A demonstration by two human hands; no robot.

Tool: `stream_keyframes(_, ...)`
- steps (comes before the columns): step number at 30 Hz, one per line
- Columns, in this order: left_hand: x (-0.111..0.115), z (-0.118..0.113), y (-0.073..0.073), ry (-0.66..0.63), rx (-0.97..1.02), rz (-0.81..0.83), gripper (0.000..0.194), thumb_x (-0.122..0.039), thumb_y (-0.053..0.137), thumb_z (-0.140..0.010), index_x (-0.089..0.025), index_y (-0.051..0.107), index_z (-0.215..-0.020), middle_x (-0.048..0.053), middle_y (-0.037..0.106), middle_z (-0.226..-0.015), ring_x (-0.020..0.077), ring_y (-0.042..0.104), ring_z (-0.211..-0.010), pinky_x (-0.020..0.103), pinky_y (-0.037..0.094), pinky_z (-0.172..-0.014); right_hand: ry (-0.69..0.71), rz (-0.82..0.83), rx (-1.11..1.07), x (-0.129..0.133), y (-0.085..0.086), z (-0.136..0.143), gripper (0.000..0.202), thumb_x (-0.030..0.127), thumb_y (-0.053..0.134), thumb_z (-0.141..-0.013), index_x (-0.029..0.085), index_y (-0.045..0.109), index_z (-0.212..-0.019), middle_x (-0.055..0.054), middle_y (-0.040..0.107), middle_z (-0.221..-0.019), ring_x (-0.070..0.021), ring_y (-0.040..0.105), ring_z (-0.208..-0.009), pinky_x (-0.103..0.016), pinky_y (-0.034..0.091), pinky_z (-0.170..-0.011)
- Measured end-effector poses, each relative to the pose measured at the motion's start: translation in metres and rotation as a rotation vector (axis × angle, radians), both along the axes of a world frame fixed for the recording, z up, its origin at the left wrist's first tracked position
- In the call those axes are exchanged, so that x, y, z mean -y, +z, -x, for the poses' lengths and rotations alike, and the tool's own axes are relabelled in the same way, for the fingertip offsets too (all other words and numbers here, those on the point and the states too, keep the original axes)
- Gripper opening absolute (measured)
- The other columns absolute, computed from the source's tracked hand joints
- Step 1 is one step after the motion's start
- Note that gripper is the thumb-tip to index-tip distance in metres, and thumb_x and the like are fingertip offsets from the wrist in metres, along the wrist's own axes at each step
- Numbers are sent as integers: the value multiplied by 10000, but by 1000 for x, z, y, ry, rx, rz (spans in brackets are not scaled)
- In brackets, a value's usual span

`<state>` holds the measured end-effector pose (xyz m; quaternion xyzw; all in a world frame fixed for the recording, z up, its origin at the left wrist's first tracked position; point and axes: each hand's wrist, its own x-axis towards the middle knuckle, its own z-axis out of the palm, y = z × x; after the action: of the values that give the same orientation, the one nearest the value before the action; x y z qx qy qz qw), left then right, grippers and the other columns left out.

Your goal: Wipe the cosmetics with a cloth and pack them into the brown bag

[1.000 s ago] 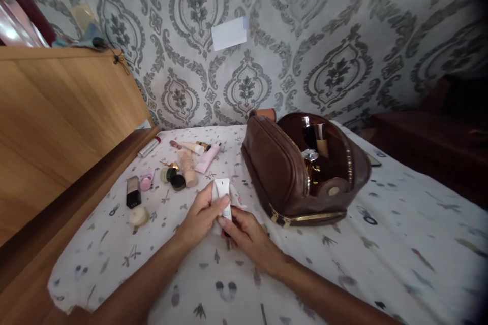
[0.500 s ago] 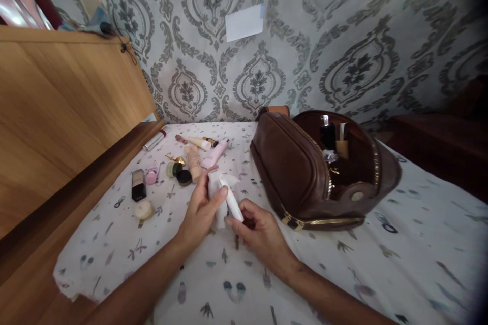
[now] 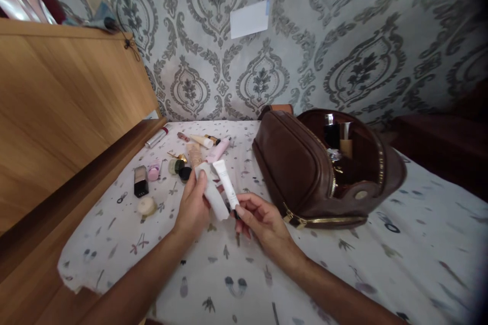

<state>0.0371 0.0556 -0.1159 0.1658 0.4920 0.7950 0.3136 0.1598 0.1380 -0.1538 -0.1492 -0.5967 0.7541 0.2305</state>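
Between thumb and fingers, my left hand (image 3: 193,206) grips a folded white wipe (image 3: 213,194). My right hand (image 3: 263,219) pinches a slim white cosmetic tube (image 3: 225,179) near its lower end, its flat end pointing up and away. Wipe and tube are side by side; whether they touch I cannot tell. Just beyond my left hand lie a beige tube (image 3: 193,154), a dark round lid (image 3: 185,173) and a green-tinted jar (image 3: 176,166). To the right of my right hand stands an unzipped brown leather toiletry bag (image 3: 293,157) with bottles inside.
Across the patterned white cloth (image 3: 232,264) are a pink tube (image 3: 220,150), a foundation bottle (image 3: 141,181), a cream round jar (image 3: 146,206), a small pink jar (image 3: 154,171) and a silver tube (image 3: 156,137). A wooden panel (image 3: 76,81) rises at left; the papered wall (image 3: 263,81) closes the back.
My left hand has drawn the wipe left, off the white tube. The tube now stands more upright in my right hand, its printed side showing. The view has shifted slightly.
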Motion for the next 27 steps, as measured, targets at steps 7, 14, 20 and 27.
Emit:
stream_keyframes(7,-1,-10,-5,-200,55,-33,396,-359,733,-745,-188,618,-1083,70,716,-1047,280,629,-1147,410,512,-965,-144,-246,-4,1,-8,1,271,445,710,-802,199,636,-889,31,531,-655,-123,473,-597,-240,416,-564)
stream_keyframes(14,0,-9,-8,-180,108,13,507,-422,853,-653,-188,594,-1021,61,731,-949,306,678,-1087,440,548,-919,-131,-282,57,5,-5,1,173,365,638,-826,200,624,-878,33,507,-652,-129,449,-594,-245,385,-567)
stream_keyframes(20,1,-11,-8,-134,-18,-1,451,-493,778,-741,-198,592,-1027,76,738,-1014,296,661,-1116,439,539,-931,-340,-606,142,3,-9,1,92,214,616,-766,208,563,-692,37,458,-616,-120,404,-571,-232,334,-529)
stream_keyframes(27,2,-7,-6,-97,47,31,493,-475,831,-669,-193,583,-989,26,719,-832,259,731,-868,360,596,-732,-294,-696,132,6,-5,-3,41,230,601,-802,207,631,-815,-4,547,-740,-139,489,-643,-247,387,-574)
